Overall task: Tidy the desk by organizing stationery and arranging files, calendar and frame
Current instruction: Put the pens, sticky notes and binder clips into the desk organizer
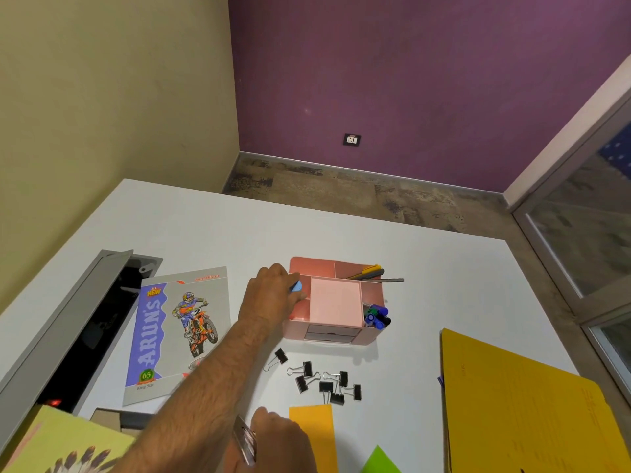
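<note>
White desk (426, 268) below, left hand (273, 291) pinches a blue eraser (297, 287) over the pink organizer (336, 331); release only once inside the left compartment.

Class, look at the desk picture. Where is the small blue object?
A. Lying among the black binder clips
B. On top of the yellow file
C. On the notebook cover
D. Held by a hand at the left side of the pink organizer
D: the left hand holds the small blue object at the pink organizer's left compartments, away from the binder clips.
</note>
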`<state>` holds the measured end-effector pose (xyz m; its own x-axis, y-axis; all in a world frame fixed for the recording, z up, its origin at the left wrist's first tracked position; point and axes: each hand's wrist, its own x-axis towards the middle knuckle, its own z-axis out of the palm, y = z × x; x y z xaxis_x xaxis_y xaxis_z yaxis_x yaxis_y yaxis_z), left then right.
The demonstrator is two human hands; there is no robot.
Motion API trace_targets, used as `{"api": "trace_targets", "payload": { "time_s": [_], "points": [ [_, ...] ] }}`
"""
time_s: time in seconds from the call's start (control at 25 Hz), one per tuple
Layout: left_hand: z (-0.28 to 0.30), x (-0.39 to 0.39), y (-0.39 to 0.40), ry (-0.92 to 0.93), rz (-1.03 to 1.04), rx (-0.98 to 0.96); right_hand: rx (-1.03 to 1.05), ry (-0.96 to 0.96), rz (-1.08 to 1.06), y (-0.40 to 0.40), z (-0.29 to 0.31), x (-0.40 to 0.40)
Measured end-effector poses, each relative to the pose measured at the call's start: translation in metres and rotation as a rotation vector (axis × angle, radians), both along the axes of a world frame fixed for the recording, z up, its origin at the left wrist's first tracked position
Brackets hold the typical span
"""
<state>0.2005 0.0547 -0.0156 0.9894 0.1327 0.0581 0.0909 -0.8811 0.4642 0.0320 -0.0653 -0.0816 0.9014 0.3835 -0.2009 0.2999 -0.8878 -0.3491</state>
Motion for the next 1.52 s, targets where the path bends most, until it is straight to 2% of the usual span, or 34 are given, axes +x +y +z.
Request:
{"api": "trace_targets", "payload": {
  "time_s": [0.12, 0.24, 0.32, 0.52, 0.68, 0.92, 1.12, 1.52],
  "points": [
    [-0.004, -0.005, 0.005, 0.027, -0.008, -0.061, 0.288, 0.043, -0.114, -0.011, 0.020, 0.007],
    [-0.010, -0.013, 0.014, 0.020, 0.016, -0.206, 0.457, 0.171, -0.204, -0.024, 0.041, 0.030],
    [-0.016, -0.023, 0.021, -0.002, 0.078, -0.253, 0.543, 0.123, -0.227, -0.032, 0.066, 0.050],
    [-0.045, -0.070, 0.037, 0.016, 0.177, -0.012, 0.608, -0.124, -0.227, -0.044, 0.127, 0.103],
    [-0.076, -0.108, 0.040, 0.142, 0.151, 0.159, 0.520, -0.282, -0.117, -0.042, 0.137, 0.143],
    [-0.094, -0.120, 0.032, 0.255, 0.152, 0.201, 0.234, -0.132, 0.038, -0.027, 0.120, 0.173],
    [-0.102, -0.120, 0.031, 0.285, 0.124, 0.270, 0.049, -0.124, 0.213, -0.014, 0.111, 0.177],
    [-0.108, -0.120, 0.030, 0.252, 0.118, 0.289, 0.072, -0.058, 0.171, -0.014, 0.108, 0.176]
  ]
}}
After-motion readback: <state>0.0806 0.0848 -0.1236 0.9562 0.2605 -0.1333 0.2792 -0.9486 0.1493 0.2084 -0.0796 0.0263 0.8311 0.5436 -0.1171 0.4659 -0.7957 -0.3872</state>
